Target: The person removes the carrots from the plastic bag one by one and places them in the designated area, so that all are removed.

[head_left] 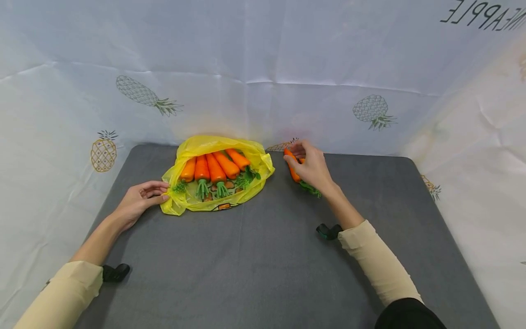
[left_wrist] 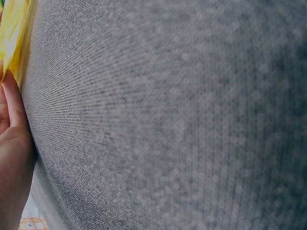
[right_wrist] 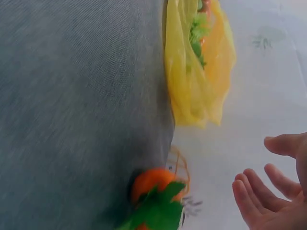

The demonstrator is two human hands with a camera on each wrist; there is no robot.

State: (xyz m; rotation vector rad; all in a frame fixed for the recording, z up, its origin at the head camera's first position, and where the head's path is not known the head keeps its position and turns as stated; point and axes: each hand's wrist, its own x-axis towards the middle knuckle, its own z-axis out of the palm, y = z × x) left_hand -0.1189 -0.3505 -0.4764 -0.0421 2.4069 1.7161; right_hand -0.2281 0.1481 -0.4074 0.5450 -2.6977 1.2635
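Note:
A yellow plastic bag (head_left: pixel 250 194) lies with its mouth facing me, and several orange carrots (head_left: pixel 215 168) with green tops show inside it. At its left edge my left hand (head_left: pixel 141 201) pinches the film between thumb and fingers; the left wrist view has the thumb against the yellow plastic (left_wrist: pixel 14 38). To the right of the bag, more carrots (head_left: pixel 294 174) with leafy tops lie on the table, partly hidden by my right hand (head_left: pixel 313 169). That hand is over them, thumb and fingers apart, with nothing between them in the right wrist view.
The grey table (head_left: pixel 255 265) ends at the back against a white hanging cloth (head_left: pixel 263 45) printed with pineapples. Dark wrist-worn devices stick out by the left sleeve (head_left: pixel 116 273) and the right sleeve (head_left: pixel 328 231).

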